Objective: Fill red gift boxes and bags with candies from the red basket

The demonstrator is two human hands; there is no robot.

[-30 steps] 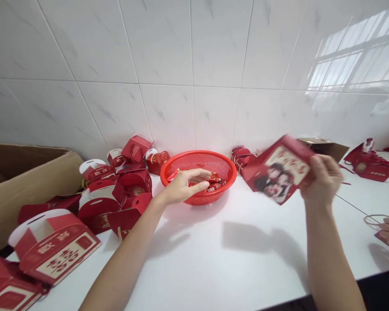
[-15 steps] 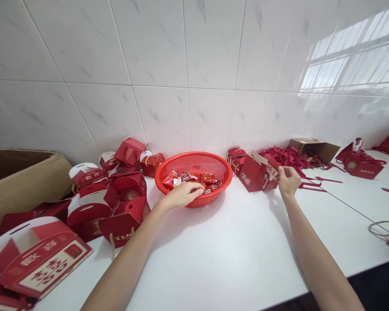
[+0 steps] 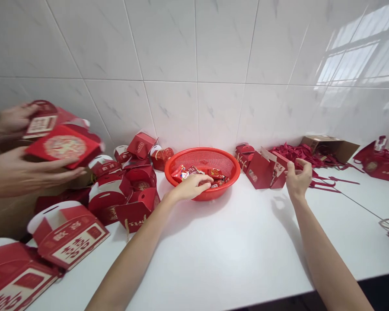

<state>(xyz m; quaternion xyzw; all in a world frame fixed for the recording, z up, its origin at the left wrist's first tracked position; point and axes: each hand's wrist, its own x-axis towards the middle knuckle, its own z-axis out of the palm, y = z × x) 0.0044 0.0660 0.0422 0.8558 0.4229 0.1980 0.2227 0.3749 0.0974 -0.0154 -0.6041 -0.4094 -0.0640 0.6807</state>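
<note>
My left hand (image 3: 192, 186) reaches over the near rim of a red plastic basket (image 3: 231, 172). Its fingers are bent down onto wrapped sweets (image 3: 216, 173) in the basket; whatever lies under the fingertips is hidden. To the right of the basket, my right hand (image 3: 298, 178) is raised above the white table, thumb and fingers apart, with nothing between them. Just left of that hand stands an open red gift box (image 3: 259, 172) with its flaps up. A smaller red box (image 3: 243, 157) is behind it, by the wall.
Another person's hands (image 3: 29, 172) hold red boxes (image 3: 66, 144) at the left. Many open red boxes (image 3: 74, 242) crowd the left side. Red ribbons (image 3: 293, 152), a cardboard box (image 3: 335, 144) and a red box (image 3: 381, 166) are at the right. A tiled wall stands behind.
My right hand has let go of the gift box's flap and its fingers have spread. Another person's hands have come in at the left with boxes. The view has turned slightly left.
</note>
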